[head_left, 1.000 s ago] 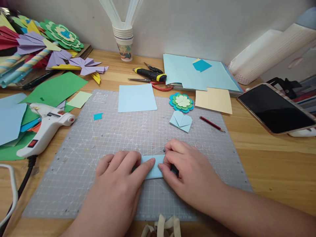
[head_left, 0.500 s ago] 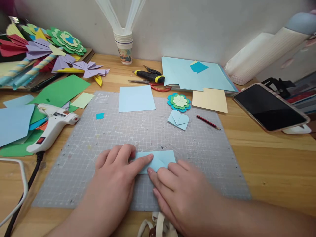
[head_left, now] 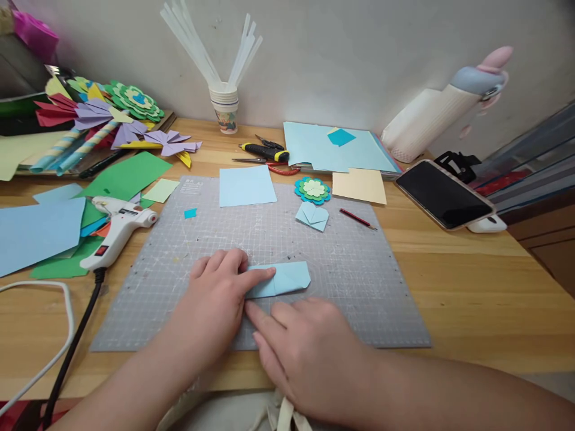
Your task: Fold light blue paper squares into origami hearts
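Nearest, held low over the front of the grey gridded cutting mat (head_left: 354,305), the right hand (head_left: 305,353), with fingers half-curled and forefinger pointed to just beside the near edge of a folded light-blue paper strip (head_left: 290,278). Cannot tell about any grip beneath that palm. Slightly beyond, pinning the strip's left end flat to the mat with the left hand (head_left: 220,293), with thumb laid along the top face. Right part of the strip uncovered (and slanted at its near corner).

Farther back on the mat: a small bright-blue paper scrap (head_left: 190,213), a red-and-black pencil (head_left: 358,219), a heart-folded pale-blue paper (head_left: 312,216), a layered blue-and-green paper flower (head_left: 312,190), and a squarish light-blue paper sheet (head_left: 248,186) overlapping the far edge. To the left, a white plastic glue gun (head_left: 119,230). Beyond, on the pale wooden bench (head_left: 471,269), a black-and-yellow tool (head_left: 265,151) near a stack of light-blue sheets (head_left: 309,140). Farthest, by the wall, printed white paper cups (head_left: 225,117).
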Tool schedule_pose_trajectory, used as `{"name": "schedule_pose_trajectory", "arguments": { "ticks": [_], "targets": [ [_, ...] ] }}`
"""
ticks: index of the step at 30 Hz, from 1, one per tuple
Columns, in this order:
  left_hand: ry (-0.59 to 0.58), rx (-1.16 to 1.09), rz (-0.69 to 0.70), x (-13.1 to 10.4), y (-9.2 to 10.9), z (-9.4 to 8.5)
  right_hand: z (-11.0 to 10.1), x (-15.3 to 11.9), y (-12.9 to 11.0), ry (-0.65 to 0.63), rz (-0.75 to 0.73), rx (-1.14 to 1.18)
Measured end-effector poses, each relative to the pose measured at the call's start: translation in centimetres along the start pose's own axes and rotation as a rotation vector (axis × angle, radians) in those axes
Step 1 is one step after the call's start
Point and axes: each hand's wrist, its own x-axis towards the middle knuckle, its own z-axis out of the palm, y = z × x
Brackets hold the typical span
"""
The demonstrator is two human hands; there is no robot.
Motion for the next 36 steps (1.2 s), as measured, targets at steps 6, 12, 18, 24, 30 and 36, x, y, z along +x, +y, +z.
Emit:
{"name": "schedule_pose_trajectory", "arguments": {
  "ticks": [6,12,18,24,30,36],
  "targets": [
    [-0.002,0.044,0.0,0.1,0.0,0.2,-0.5,-1.0,-0.1,-0.239,0.311,-0.079],
    [-0.004,0.066,-0.001,-0.1,0.0,0.1,-0.3,-2.4,0.1,-0.236,0.472,-0.021],
    [0.002,0.059,-0.006,0.1,0.2,0.1,-0.5,-4.0,1.7,-0.133,0.575,-0.018],
    [0.041,0.05,0.006,0.2,1.7,-0.6,-0.7,-3.3,3.3,-0.04,0.423,-0.025],
    [0.0,0.116,0.133,1.0,2.0,-0.9,-0.9,-0.8,5.7,-0.028,0.036,-0.151],
    [0.017,0.062,0.217,1.6,2.0,-1.3,-1.3,0.4,7.5,0.075,-0.249,-0.183]
  ]
}}
